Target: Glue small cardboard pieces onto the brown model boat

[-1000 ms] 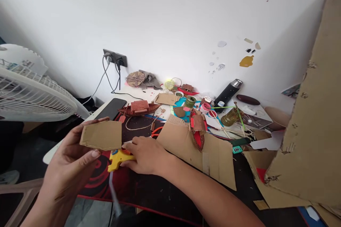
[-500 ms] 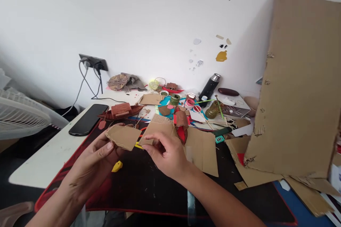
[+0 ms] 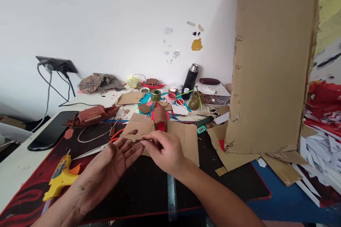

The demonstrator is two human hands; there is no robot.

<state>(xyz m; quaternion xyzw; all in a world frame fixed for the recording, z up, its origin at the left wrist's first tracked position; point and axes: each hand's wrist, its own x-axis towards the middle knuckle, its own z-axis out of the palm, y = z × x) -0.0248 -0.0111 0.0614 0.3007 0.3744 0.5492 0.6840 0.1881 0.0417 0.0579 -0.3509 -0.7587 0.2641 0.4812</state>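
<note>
**Cardboard piece held between two hands at mid-frame**

Cardboard piece (image 3: 135, 135), small and brown, sits just below the centre of the frame, over the dark mat (image 3: 149, 184) that covers the bench (image 3: 18, 165). The left hand (image 3: 112, 165) lies palm up with its fingers (image 3: 133, 154) spread wide, the piece resting against their tips. The right hand (image 3: 165, 150) comes in from the lower right; its fingers (image 3: 149, 143) are closed narrow on the near edge of the piece, pinching it.

Just behind the hands lies a larger flat cardboard sheet (image 3: 188, 140), and on its far edge stands a small red and brown model boat (image 3: 160, 118). Left of the hands, scissors (image 3: 98, 147) with orange handles lie on the mat, blades pointing to the lower left. Further toward the lower left of the frame a yellow glue gun (image 3: 60, 181) lies on its side. A longer brown boat model (image 3: 92, 115) sits at centre left, with a black phone (image 3: 52, 134) beside it near the bench edge.

A tall cardboard board (image 3: 271, 64) stands upright at the right of the frame. Small paint pots (image 3: 156, 95) and a black flask (image 3: 190, 77) stand near the white wall (image 3: 112, 17) at the back. A clear ruler (image 3: 172, 195) lies on the mat under the right forearm.
</note>
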